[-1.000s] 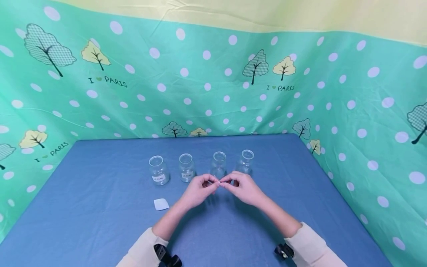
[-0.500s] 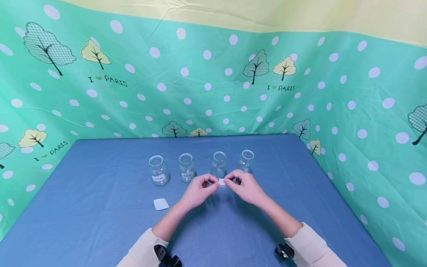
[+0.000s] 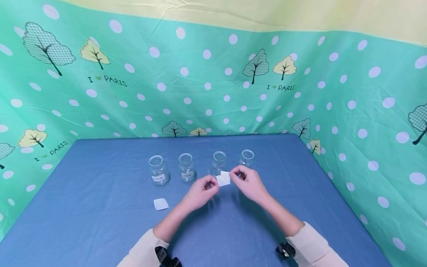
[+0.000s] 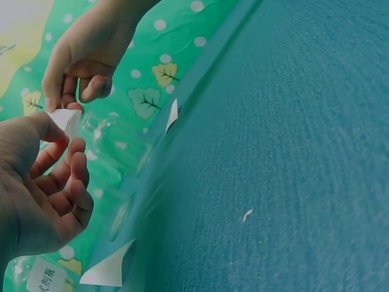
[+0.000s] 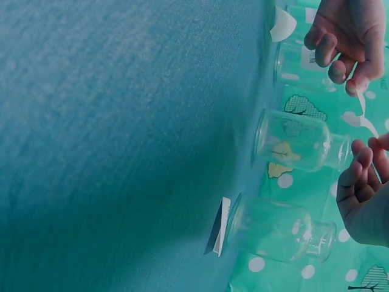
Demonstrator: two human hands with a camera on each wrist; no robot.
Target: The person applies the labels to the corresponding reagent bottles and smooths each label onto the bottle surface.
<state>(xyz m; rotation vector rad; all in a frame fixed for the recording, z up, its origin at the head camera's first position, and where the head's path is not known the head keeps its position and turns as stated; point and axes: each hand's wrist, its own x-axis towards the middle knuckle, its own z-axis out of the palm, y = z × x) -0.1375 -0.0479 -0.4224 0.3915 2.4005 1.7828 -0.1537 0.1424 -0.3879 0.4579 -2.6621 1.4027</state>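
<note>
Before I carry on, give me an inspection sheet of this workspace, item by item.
Surface: blue table, lightly creased.
Job's things: four glass jars in a row, white labels on the two leftmost.
Clutter: white square in front of the left jars; folded slip near the rightmost jar; tiny scrap.
Hands: left hand and right hand each pinch white paper; whether the pieces are joined is unclear.
Cables: nothing seen.
Surroundings: dotted green backdrop with printed trees.
</note>
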